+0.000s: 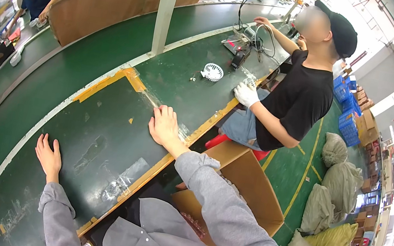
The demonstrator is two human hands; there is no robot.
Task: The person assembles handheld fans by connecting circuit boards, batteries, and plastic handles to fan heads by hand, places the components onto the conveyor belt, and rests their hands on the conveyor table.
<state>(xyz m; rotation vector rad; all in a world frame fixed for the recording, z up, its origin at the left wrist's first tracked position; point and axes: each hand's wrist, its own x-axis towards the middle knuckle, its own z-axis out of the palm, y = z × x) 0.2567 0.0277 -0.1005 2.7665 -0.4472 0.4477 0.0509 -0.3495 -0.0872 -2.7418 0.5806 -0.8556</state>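
While both palms lie flat and unclenched on the green bench point(98, 122), neither grasps anything. Clear tape point(148, 96) runs just past the right hand's point(164, 125) fingertips; a plastic scrap point(122, 181) lies right of the left hand point(48, 154). Farther beyond, a white fan grille point(212, 72) sits by a co-worker's gloved hand point(246, 94).

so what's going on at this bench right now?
The person wearing the camera has both bare hands flat on the green table: the left hand on bare surface, the right hand by a strip of clear tape. Neither hand holds anything. An open cardboard box sits at their right. Farther along, a co-worker in a black shirt, with a white glove, works near a small white fan grille.
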